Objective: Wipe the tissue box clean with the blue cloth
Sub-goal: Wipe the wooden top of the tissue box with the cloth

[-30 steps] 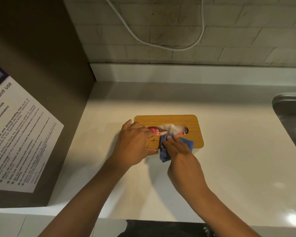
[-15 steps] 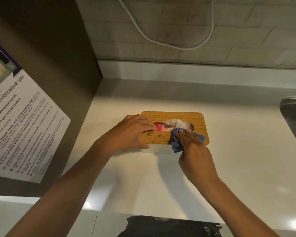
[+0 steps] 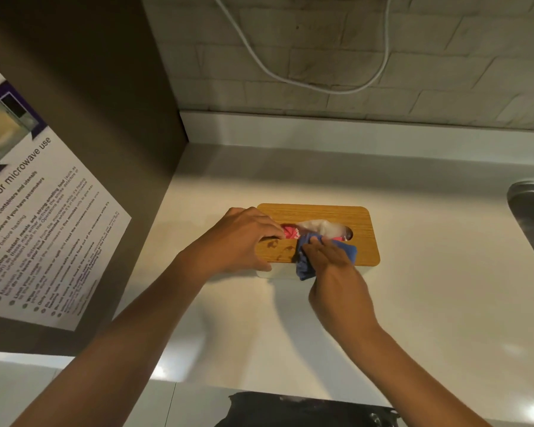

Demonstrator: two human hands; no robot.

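A tissue box (image 3: 361,217) with a wooden lid and a white body sits on the pale counter. A white tissue and a red-patterned wrapper show through its slot. My left hand (image 3: 241,240) grips the box's left end, fingers curled over the lid and thumb on the near side. My right hand (image 3: 329,257) presses the blue cloth (image 3: 304,268) onto the near middle of the lid, fingers fairly straight. Part of the cloth hangs over the box's front edge. Dark smudges mark the lid (image 3: 279,251) just left of the cloth.
A brown cabinet side (image 3: 84,97) with a microwave-use notice (image 3: 40,217) stands at the left. A metal sink rim (image 3: 529,195) lies at the right edge. A white cable (image 3: 321,84) hangs on the tiled back wall. The counter's front edge (image 3: 198,383) runs below my arms.
The cloth under my right hand slid right along the lid, then back left toward the smudges. My left hand stayed on the box's left end. The view shifted slightly.
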